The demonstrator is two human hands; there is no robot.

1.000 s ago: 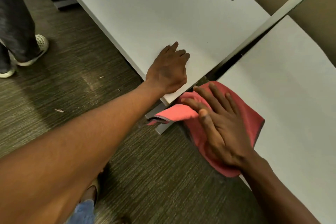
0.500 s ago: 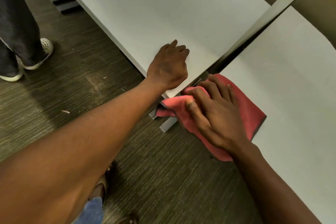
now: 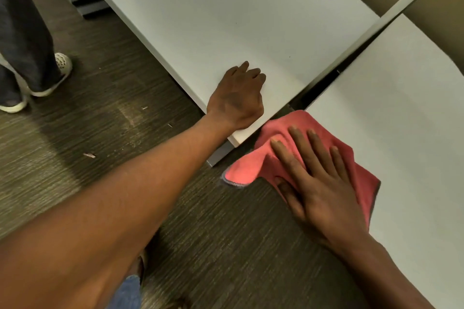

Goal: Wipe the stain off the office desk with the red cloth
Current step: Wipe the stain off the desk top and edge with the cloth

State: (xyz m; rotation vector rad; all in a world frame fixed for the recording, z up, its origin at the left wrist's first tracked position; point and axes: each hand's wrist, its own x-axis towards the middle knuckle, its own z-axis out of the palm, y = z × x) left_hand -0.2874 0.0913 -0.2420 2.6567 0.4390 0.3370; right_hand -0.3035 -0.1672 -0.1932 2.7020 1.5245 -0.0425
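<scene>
From the head view, the right hand (image 3: 317, 183) lies flat with straight, spread fingers pressing the soft, rumpled red cloth (image 3: 303, 150) onto the near corner of a smooth white desk (image 3: 401, 120); a grey-hemmed flap droops off the edge just left of the thumb. Beyond and left of it, the left hand (image 3: 237, 99) rests with knuckles loosely bent, holding nothing, on the corner of a second flat white desktop (image 3: 226, 12). Streaked dark carpet (image 3: 75, 133) lies beneath both arms.

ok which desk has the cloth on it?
The right desk: the red cloth lies on its near corner under the right hand. The left desk only has the left hand.
</scene>
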